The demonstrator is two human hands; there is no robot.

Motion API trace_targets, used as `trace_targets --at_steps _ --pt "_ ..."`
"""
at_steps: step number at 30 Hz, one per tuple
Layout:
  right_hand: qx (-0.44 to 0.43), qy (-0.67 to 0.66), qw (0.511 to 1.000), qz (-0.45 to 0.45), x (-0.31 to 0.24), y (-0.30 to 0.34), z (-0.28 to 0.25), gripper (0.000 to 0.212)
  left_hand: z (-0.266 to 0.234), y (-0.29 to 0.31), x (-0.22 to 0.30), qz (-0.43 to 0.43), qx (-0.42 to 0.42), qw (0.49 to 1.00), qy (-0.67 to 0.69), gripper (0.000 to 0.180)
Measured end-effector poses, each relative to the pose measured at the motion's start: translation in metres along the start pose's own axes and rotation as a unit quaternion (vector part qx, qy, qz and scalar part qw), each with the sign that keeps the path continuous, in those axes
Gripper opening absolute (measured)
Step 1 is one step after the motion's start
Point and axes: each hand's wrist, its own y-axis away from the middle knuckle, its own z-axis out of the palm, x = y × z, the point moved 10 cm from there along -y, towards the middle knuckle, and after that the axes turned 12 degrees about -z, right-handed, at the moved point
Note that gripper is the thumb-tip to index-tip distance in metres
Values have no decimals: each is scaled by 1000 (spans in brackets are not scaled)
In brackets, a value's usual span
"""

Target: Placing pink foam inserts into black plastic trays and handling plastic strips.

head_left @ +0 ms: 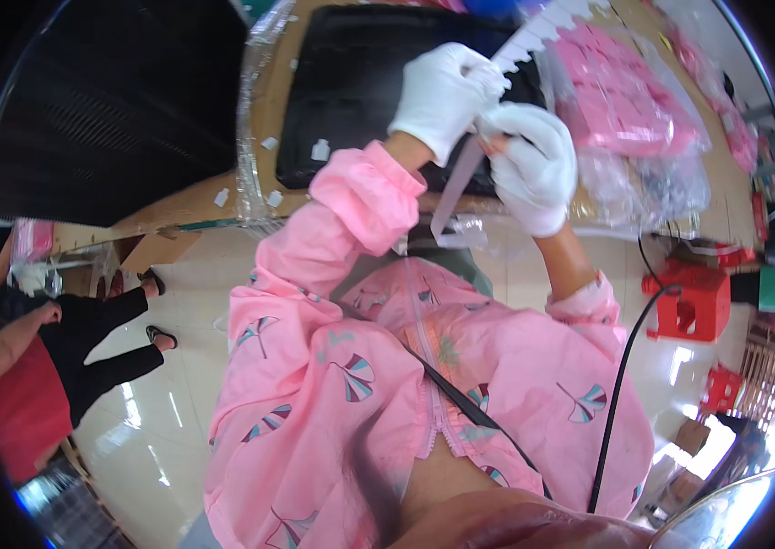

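My left hand [447, 99], in a white knit glove, is closed in a pinch on a white strip [534, 41] with a notched edge, which looks like a strip of die-cut labels. Close beside it, my right hand [534, 169], also gloved and with a fingertip showing bare, is closed on the same strip. The strip runs in from the far right, and a plain greyish tail [458, 190] hangs down between my hands toward the table's near edge. Exactly what lies between the fingertips is hidden. Beneath my hands lies a flat black plastic-wrapped bundle [341, 91] with a small white tag-shaped piece [320, 149] on it.
Clear bags of pink packets [625, 91] lie to the right on the brown table [200, 203]. More small white pieces [275, 199] are scattered left. A big black panel [113, 110] stands at far left. Red stool [694, 297] and black cable [621, 384] are right; another person [30, 384] is left.
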Motion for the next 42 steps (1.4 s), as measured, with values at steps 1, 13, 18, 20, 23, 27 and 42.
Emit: trace_targets --at_steps 1,13,18,20,23,27,42 --pt "6 23 998 49 6 2 -7 24 -3 2 3 -61 -5 998 -20 13" --pt "-222 -226 910 269 198 0 206 23 7 34 15 -73 -173 977 99 12" --pt "-364 -215 897 131 204 -30 294 18 6 39 6 -145 -224 953 142 17" --pt "-424 -177 887 51 209 -27 327 17 4 41 -1 -175 -245 938 169 18" --pt "-475 -159 865 8 216 -25 358 16 -6 40 3 -175 -245 943 138 18" --pt "-537 -136 831 -51 213 -18 390 16 -15 36 4 -151 -241 950 130 17" --pt "-610 -54 789 -46 199 -34 396 15 -37 28 6 -132 -210 959 135 15"
